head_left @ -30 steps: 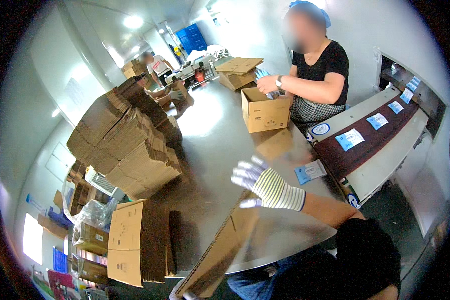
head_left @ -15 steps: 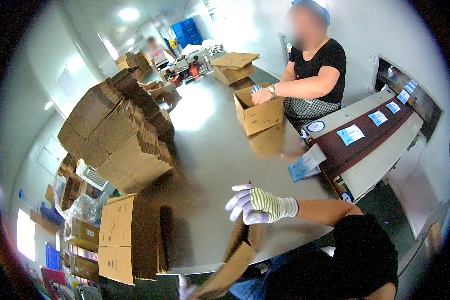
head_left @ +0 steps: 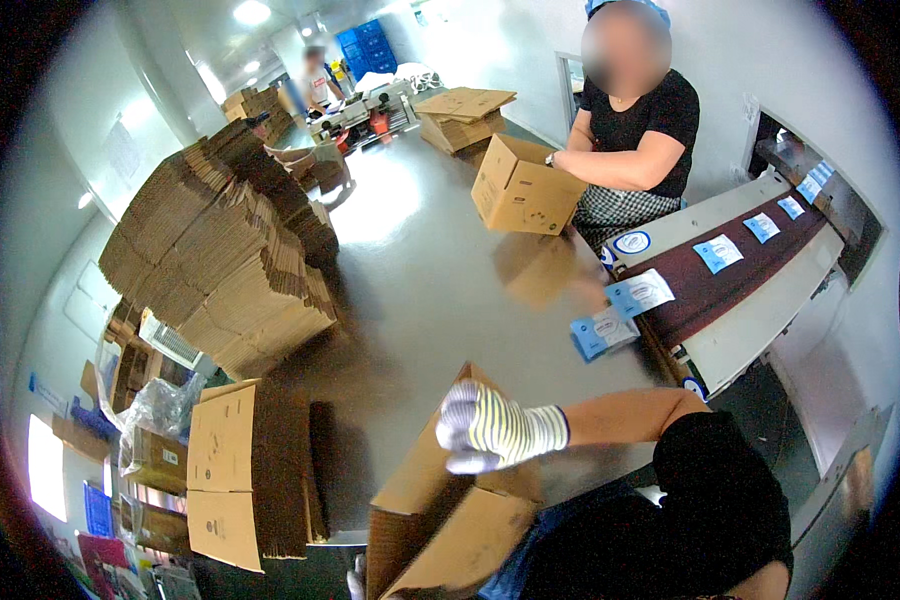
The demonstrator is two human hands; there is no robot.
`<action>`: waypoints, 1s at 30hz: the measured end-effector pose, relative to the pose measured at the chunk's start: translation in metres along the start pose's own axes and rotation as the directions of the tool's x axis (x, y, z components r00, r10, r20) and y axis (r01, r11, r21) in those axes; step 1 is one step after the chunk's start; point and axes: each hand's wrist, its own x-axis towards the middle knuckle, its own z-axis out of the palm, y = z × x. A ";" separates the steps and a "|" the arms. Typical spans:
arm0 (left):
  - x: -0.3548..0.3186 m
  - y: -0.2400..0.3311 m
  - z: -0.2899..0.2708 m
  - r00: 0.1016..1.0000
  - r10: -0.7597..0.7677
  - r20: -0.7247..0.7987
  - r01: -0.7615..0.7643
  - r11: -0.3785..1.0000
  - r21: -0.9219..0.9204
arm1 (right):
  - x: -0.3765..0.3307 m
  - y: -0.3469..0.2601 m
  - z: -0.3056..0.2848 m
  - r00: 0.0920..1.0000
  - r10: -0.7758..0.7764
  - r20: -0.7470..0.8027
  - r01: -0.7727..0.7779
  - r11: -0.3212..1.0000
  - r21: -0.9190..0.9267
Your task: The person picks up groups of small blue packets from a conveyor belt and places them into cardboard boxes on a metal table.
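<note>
A brown cardboard box [head_left: 450, 500], part opened out with its flaps spread, tilts at the near edge of the metal table, in front of my body. My right hand [head_left: 500, 430], in a white glove with yellow-green and dark stripes and greyish fingers, is over the box's upper part. Its fingers are bent and closed on the cardboard edge. My left hand [head_left: 356, 578], also gloved, shows only as a sliver beside the box's lower left side; the box and the picture's rim hide its fingers.
Flattened cartons [head_left: 225, 470] stand at the left, with a taller carton stack [head_left: 220, 260] beyond. Across the metal table [head_left: 410, 290], a co-worker [head_left: 635, 130] reaches to another open box [head_left: 525, 190]. A conveyor [head_left: 710, 290] at the right carries blue-and-white packets [head_left: 605, 333], some gathered at its end.
The box before me has gone from nearly flat to spread open. My right hand has moved slightly left and down, its fingers now curled. The co-worker's box has tilted, and packets have advanced along the belt.
</note>
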 end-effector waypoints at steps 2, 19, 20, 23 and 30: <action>-0.002 -0.003 0.002 0.999 -0.032 -0.003 0.032 0.999 -0.036 | -0.008 -0.009 0.008 0.999 -0.012 0.035 0.004 0.977 0.214; -0.005 -0.028 0.048 0.688 0.077 0.722 -0.168 0.984 0.055 | -0.008 -0.007 -0.039 0.638 0.087 0.765 -0.693 0.497 0.522; 0.000 -0.009 0.052 0.770 0.010 0.638 -0.016 1.000 0.005 | -0.005 0.007 -0.043 0.574 -0.036 0.818 -0.705 0.486 0.516; -0.008 -0.027 0.058 0.766 -0.409 0.496 0.550 0.816 -0.178 | -0.012 -0.004 -0.059 0.409 -0.129 0.904 -0.506 0.792 0.342; 0.040 -0.035 0.087 0.528 0.338 0.779 -0.822 0.432 0.370 | -0.060 -0.018 -0.028 0.523 -0.022 0.852 -0.034 0.998 0.047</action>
